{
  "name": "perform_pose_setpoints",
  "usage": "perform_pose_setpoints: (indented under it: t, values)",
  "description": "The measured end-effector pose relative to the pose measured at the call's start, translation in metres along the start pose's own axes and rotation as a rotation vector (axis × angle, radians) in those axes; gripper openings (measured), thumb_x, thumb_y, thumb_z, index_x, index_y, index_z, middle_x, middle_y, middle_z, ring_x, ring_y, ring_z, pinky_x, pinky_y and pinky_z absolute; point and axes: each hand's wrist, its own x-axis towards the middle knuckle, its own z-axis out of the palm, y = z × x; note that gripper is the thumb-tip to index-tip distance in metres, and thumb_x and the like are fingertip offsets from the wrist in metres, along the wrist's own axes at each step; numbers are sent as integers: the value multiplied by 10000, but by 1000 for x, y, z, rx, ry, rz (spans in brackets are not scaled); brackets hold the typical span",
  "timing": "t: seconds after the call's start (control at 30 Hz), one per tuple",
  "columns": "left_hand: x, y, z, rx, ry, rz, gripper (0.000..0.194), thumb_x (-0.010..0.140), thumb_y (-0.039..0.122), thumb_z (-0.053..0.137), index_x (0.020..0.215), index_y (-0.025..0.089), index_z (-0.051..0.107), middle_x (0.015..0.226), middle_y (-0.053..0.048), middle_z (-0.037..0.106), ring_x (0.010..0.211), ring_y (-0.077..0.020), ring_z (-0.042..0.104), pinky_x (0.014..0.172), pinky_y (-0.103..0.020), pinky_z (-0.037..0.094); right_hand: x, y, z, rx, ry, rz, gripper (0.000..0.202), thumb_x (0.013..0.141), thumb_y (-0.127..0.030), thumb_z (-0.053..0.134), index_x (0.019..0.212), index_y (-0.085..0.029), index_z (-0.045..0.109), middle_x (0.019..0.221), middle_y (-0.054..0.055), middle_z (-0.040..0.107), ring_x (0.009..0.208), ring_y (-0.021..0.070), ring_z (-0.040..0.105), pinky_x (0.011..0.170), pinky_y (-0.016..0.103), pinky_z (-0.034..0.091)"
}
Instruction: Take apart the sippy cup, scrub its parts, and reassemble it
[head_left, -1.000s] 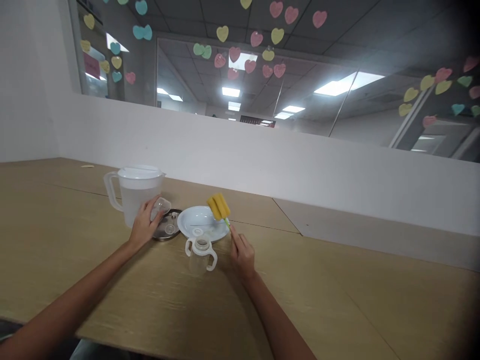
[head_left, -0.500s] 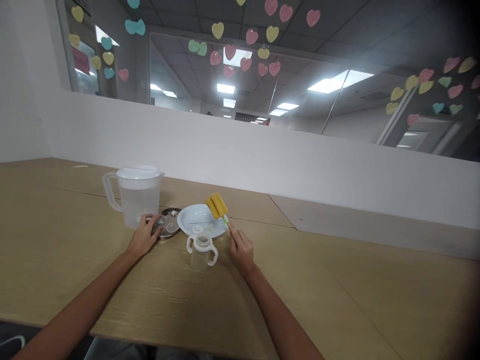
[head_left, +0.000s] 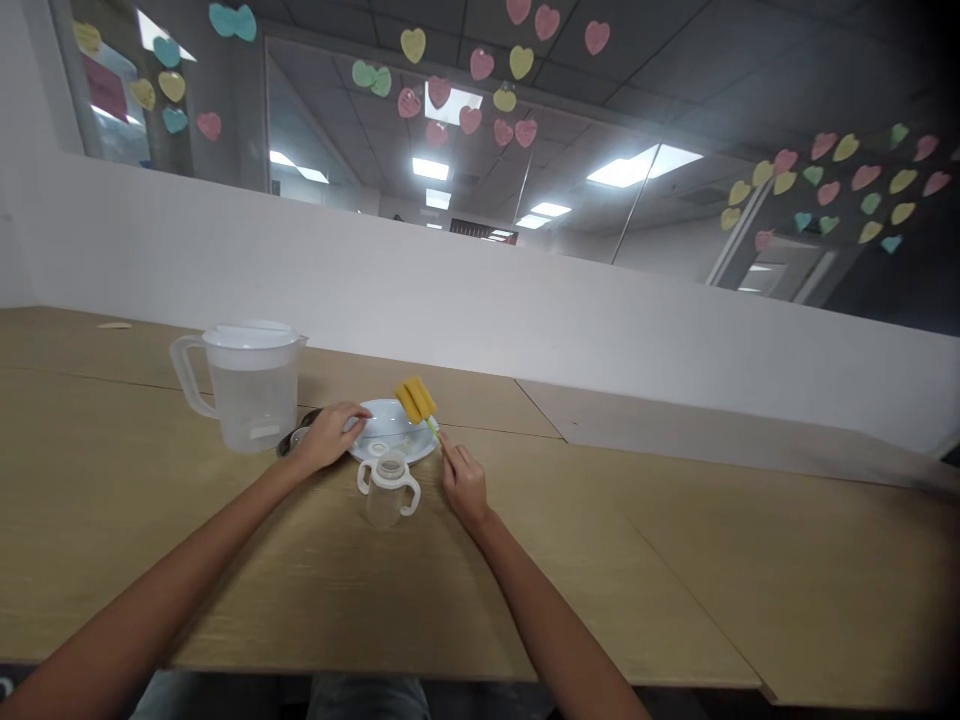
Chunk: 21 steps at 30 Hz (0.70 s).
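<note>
My right hand point(head_left: 466, 484) grips the thin green handle of a yellow sponge brush point(head_left: 416, 399), whose head is raised over the right side of a white bowl point(head_left: 429, 446). At the bowl's left rim is my left hand point(head_left: 330, 438), palm down with fingers apart and nothing seen in it. Beneath its wrist a round metal tray point(head_left: 285, 445) is partly hidden. In front of the bowl stands a clear bottle point(head_left: 384, 506), upright and uncapped, with a white two-handled collar. A white ring lies inside the bowl.
A lidded clear pitcher point(head_left: 255, 395) stands at the left behind the tray. A thin pale piece point(head_left: 115, 325) lies at the table's far left. The white wall point(head_left: 450, 300) rises behind the table point(head_left: 600, 560).
My left hand has moved right, from the metal tray to the bowl's rim, leaving the small clear piece it was touching. My right hand still holds the brush over the bowl.
</note>
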Motion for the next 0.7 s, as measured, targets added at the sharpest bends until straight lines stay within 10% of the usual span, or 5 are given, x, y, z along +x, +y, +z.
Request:
perform_pose_setpoints:
  t: [0.17,0.37,0.7]
  values:
    - [52,29,39,50,-313,-37,214,842,322,541,797,140,644,839,-70,662,849,-195,615,827,-365,465,2,0,-4,-12,3,5,413,946,-160,302,1291,-152,528,696,47,563,604,124,536,593,204,462]
    - [61,33,61,39,-456,-65,246,864,371,551,888,131,603,877,-35,622,808,-138,594,771,-334,495,0,5,-2,-39,-8,-6,413,946,-153,303,1297,-149,522,679,37,546,588,114,530,579,192,460]
    - [24,23,22,-295,-23,-66,269,868,394,419,976,182,544,985,-54,663,930,-181,609,817,-287,447,0,2,-2,9,4,-7,396,955,-176,303,1259,-118,550,691,47,568,612,125,536,602,205,461]
